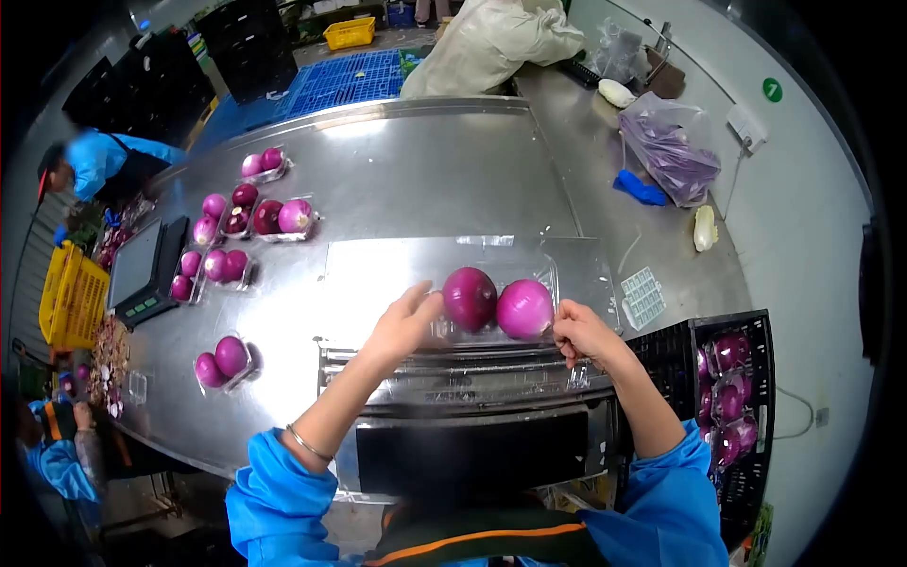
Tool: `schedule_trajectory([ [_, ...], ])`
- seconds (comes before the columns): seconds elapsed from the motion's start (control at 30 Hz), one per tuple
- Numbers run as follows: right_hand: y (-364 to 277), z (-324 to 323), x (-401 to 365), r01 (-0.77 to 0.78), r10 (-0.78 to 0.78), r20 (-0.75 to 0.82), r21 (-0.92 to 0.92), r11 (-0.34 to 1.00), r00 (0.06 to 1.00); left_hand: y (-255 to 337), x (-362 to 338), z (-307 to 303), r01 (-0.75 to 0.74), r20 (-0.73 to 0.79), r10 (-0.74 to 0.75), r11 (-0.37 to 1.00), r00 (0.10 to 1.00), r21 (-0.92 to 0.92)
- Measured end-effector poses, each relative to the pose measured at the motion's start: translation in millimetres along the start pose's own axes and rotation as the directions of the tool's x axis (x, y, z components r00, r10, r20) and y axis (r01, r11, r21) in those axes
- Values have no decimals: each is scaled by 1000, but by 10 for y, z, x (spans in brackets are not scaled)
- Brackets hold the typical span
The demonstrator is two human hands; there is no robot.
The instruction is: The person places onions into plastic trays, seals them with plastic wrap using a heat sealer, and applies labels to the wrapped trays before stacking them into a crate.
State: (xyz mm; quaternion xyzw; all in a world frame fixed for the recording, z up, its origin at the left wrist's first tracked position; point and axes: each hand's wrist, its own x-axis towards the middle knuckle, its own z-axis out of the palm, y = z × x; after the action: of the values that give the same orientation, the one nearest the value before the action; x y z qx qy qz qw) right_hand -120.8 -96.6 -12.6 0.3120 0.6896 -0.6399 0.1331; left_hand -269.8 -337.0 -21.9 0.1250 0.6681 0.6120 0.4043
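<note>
Two purple onions, a darker one [470, 299] and a brighter one [524, 309], sit side by side in a clear plastic tray [551, 272] on a sheet of clear film [378, 269]. My left hand [408, 324] is just left of the darker onion, fingers apart and holding nothing visible. At the tray's right edge, beside the brighter onion, my right hand [577, 334] has its fingers closed; what is between them is too small to make out. A wrapping machine [453, 383] with rollers lies below both hands.
Trays of onions [282, 217] and a scale [146, 269] stand left. A black crate [767, 406] of wrapped onions is at right. Farther back lie a purple-filled bag [671, 151] and a blue item [640, 187]. Other people [491, 47] are around the table.
</note>
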Motion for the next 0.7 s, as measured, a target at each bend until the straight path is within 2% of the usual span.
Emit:
schedule_trajectory([
  [0.13,-9,-106,-110,-70,71,30,-27,997,997,-63,-519,-105,94,-24,-99,981,995,-168],
  [0.17,145,-218,-149,0,-4,-47,-95,995,999,-64,-715,-143,9,-132,7,992,991,124],
  [0.2,388,-309,-243,199,-294,-242,-350,915,925,-120,-927,-177,-50,-198,143,910,970,412],
  [0.23,599,-367,-371,310,-593,-328,-616,725,735,-217,-1099,-218,-95,-232,410,637,882,765],
  [0.27,629,-386,-556,66,-612,-354,-829,556,707,-294,-1224,-230,-26,-141,645,242,751,970],
  [0.33,943,-257,-636,-100,-689,-283,-951,293,667,-559,-1209,-158,130,-212,630,175,747,976],
  [0.37,992,-134,-601,-55,-715,-266,-951,304,646,-692,-1123,-88,138,-227,598,191,769,972],
  [0.4,984,21,-556,-8,-744,-253,-949,316,618,-762,-1016,-17,133,-210,632,168,746,977],
  [0.43,912,124,-516,18,-701,-257,-933,359,665,-783,-904,35,144,-213,598,162,773,976],
  [0.47,911,185,-441,37,-728,-229,-943,330,646,-772,-809,45,153,-214,563,154,799,976],
  [0.53,979,142,-367,225,-709,-217,-852,473,671,-715,-697,-24,8,-167,499,305,850,952],
  [0.57,935,95,-474,259,-578,-264,-700,666,772,-723,-676,-114,-73,-173,455,474,873,878],
  [0.6,836,53,-650,255,-433,-265,-513,820,862,-543,-825,-186,4,-230,203,741,952,671],
  [0.63,734,57,-869,64,-56,-204,32,997,977,-438,-993,-270,50,-233,74,874,970,483],
  [0.67,793,46,-1012,6,42,-141,328,945,989,-431,-1164,-336,118,-204,-63,955,977,271],
  [0.7,940,13,-1129,-72,125,-48,593,802,991,-539,-1327,-366,176,-127,-177,984,976,-24],
])
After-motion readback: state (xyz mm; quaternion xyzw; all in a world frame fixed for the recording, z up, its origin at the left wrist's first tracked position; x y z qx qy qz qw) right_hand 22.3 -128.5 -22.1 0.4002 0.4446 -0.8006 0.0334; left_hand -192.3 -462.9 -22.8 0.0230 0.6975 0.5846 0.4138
